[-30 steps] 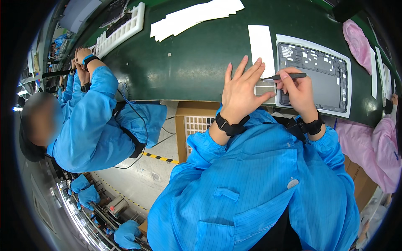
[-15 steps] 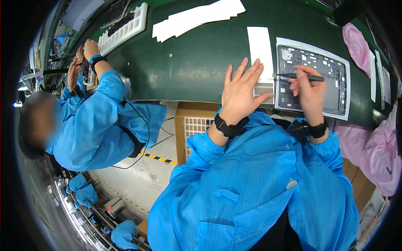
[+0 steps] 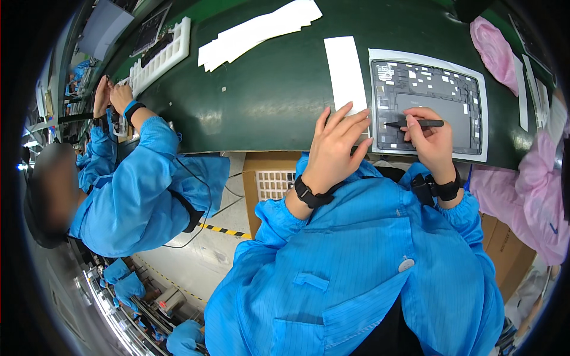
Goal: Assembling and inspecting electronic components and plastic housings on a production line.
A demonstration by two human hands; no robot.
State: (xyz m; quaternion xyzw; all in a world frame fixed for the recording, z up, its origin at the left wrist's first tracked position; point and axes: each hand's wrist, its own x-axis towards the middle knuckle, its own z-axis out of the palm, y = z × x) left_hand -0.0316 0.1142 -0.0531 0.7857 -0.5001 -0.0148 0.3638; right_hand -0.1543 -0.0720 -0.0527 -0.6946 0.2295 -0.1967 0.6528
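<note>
In my right hand [image 3: 431,137] I grip a pair of black tweezers [image 3: 428,123], its tip pointing left over the left side of a dark flat device housing [image 3: 439,98]. Small white pieces dot that housing, which lies on a white sheet [image 3: 483,139]. My left hand [image 3: 337,145] rests with fingers stretched over the near end of a white paper strip [image 3: 344,71], just left of the housing. The fingers cover that end of the strip.
Several overlapping white sheets [image 3: 258,34] lie at the back of the green table [image 3: 267,101]. A white foam tray [image 3: 160,59] stands far left, near a co-worker in blue [image 3: 136,190]. Pink cloth [image 3: 494,53] lies at the right. A cardboard box [image 3: 252,184] stands below the table edge.
The tweezers' tip has moved from the strip's edge onto the left side of the housing. My left hand remains over the strip's near end. The whole view has shifted slightly.
</note>
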